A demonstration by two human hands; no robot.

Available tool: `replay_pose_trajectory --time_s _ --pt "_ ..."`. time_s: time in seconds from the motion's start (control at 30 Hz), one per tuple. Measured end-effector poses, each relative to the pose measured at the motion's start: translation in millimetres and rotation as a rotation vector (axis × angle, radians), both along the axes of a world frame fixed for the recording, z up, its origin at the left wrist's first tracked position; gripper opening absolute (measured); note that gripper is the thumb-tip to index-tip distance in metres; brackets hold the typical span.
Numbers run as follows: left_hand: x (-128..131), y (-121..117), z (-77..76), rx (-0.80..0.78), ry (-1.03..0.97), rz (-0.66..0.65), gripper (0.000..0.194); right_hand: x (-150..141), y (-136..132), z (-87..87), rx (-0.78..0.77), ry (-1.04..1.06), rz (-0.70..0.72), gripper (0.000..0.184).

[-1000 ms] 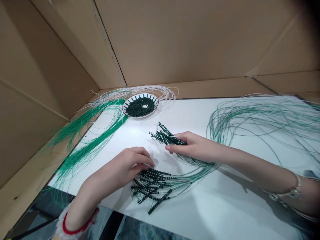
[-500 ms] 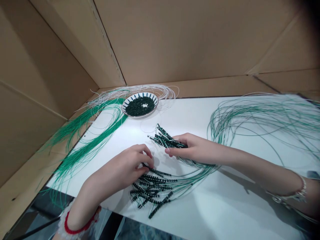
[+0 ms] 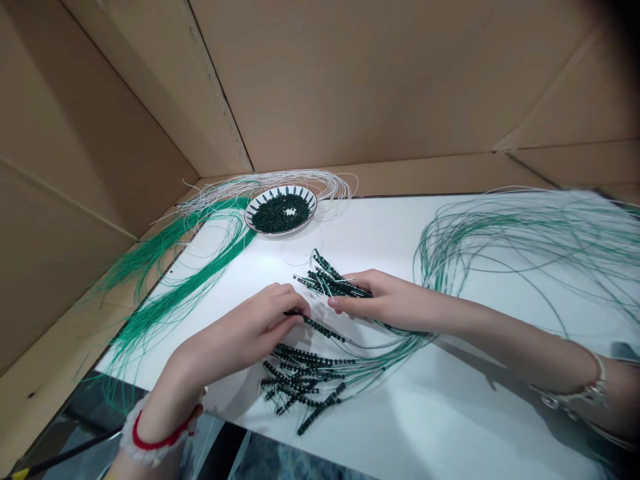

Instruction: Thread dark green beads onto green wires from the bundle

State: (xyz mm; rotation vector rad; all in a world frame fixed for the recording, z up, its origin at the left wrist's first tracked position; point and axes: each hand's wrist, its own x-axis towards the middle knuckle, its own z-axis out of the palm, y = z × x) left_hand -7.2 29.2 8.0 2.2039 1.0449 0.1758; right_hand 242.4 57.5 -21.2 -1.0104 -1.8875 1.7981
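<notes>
Cardboard walls enclosed the white table. Left hand pinched one beaded strand, raised since the earlier frame; right hand gripped a beaded bundle.

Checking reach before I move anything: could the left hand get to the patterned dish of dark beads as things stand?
Probably yes. The left hand has only white tabletop between it and the patterned dish of dark beads, with no object in the way, though it would likely need to release the beaded strand first.
</notes>
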Motion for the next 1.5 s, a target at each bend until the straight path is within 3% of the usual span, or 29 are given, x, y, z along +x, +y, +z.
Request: replay_pose_trajectory --time_s 0.23,0.37,0.43,0.57,0.63,0.9,1.27,1.37,1.5 --pt "13 -3 -7.4 0.035 -0.281 0.222 0.008 -5 -2 -5.3 -0.003 0.046 0.041 0.027" --pt "11 -13 -14.4 0.169 -0.300 0.329 0.024 -6 -3 -4.2 0.004 0.020 -0.006 0.021" --pt "4 -21 -13.6 0.182 -0.219 0.296 0.032 -6 -2 -2.7 0.011 -0.001 -0.060 0.022" --pt "-7 -36 -10.1 -0.002 0.007 0.127 0.019 -7 0 -1.2 0.027 -0.040 -0.155 0.024" --pt "-8 -40 -10.7 -0.008 0.040 0.100 0.018 -8 0 -1.1 0.031 -0.057 -0.175 0.023" --pt "-2 -32 -8.0 0.042 0.015 0.085 0.015 -8 -1 -1.1 0.002 -0.092 -0.139 0.022" --pt "1 -23 0.0 0.069 -0.039 0.111 0.014 -5 -4 0.4 0.062 0.015 -0.101 0.013" --pt "10 -18 -0.3 0.139 -0.126 0.148 0.013 -6 -5 2.6 0.041 0.038 -0.022 0.016" --pt "27 -12 -5.4 0.355 -0.144 0.197 0.015 -6 -6 5.0 0.015 0.058 0.068 0.029"
